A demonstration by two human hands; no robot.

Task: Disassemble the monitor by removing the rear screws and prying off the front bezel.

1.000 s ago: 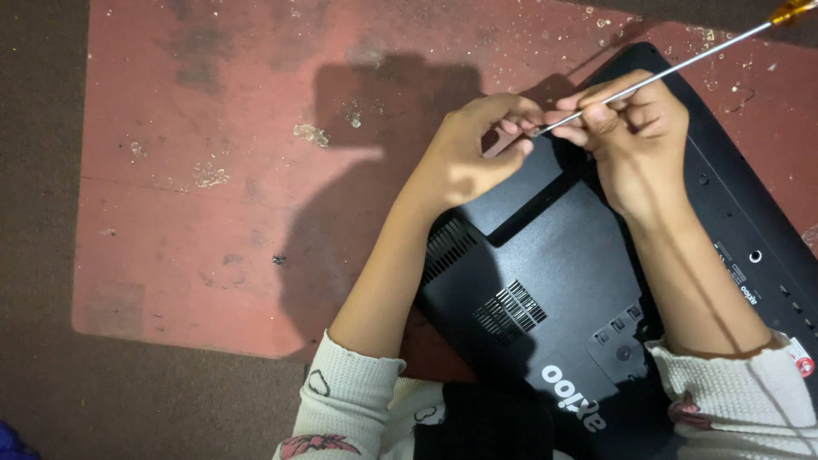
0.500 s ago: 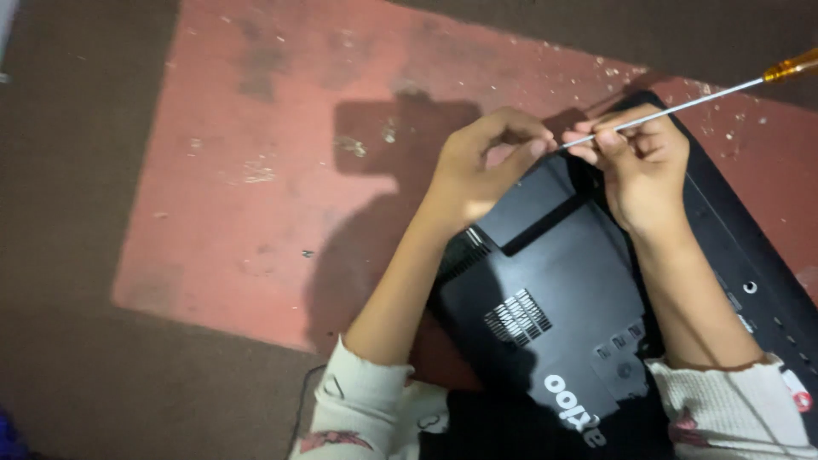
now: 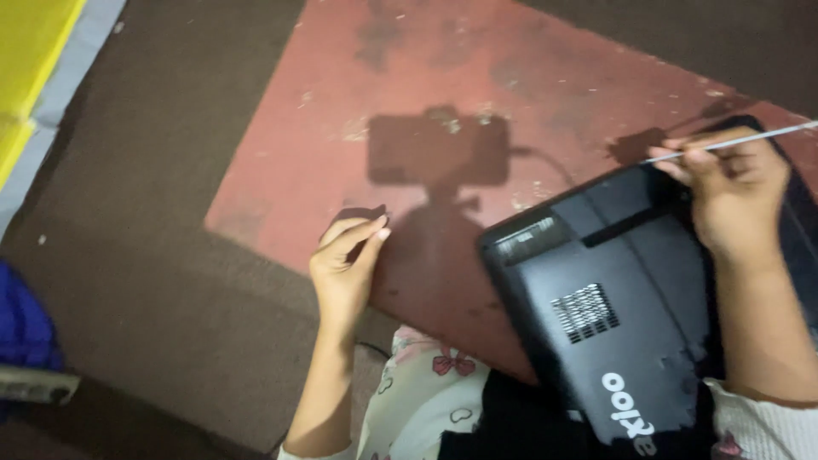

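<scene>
Item: black plastic device casing, underside up, with slotted vent grille (image 3: 630,298). Location: right half of the scene, near side, resting tilted across the person's lap, its far corner over the red floor patch (image 3: 477,77).

Right hand (image 3: 733,192): lies on the far right part of the casing. Grip closed narrow around the thin silver metal shaft of a screwdriver (image 3: 741,140), pinched between fingertips and thumb. The shaft runs right and slightly far, out of the frame edge; its near tip lies just beside the casing's far edge.

Left hand (image 3: 345,264): well apart from the casing, to its left, raised over the boundary of the red patch and the dark brown floor (image 3: 170,213). Fingers together, thumb meeting fingertips in a narrow grip; whether anything small is held cannot be told.

Other: white patterned sleeve and clothing (image 3: 426,383) at the near edge; yellow mat (image 3: 25,68) far left; blue object (image 3: 21,328) near left.
</scene>
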